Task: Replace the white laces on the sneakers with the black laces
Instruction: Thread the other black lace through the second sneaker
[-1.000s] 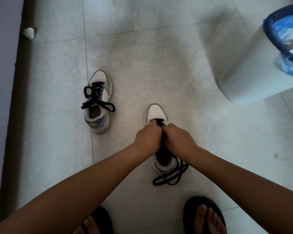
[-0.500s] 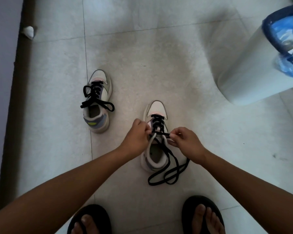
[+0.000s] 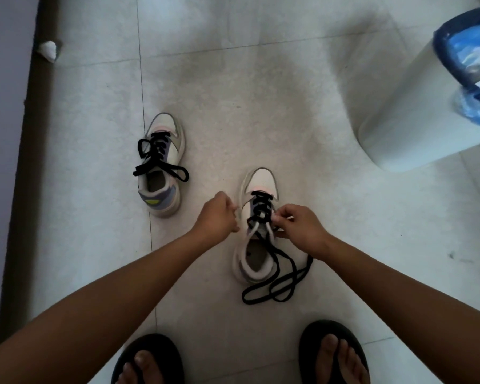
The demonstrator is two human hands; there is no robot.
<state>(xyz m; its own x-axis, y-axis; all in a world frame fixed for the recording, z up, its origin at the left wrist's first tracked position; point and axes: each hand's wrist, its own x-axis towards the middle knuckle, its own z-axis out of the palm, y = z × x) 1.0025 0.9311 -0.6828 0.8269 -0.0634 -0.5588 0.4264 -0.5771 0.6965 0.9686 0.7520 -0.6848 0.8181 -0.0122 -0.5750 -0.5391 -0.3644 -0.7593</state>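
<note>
On the floor [image 3: 261, 92], the left sneaker [image 3: 164, 173] sits laced in black. The left hand [image 3: 216, 217] is curled beside the right sneaker [image 3: 258, 225]; whether it holds anything cannot be told. The right hand [image 3: 299, 225] pinches the black lace [image 3: 277, 284], whose loose ends trail beside the heel. A bin [image 3: 416, 106] stands at far right.

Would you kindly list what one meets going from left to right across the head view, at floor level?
Crumpled white scrap by the wall → laced sneaker with its tied black lace → left hand → sneaker being laced → right hand → white bin with blue liner.
</note>
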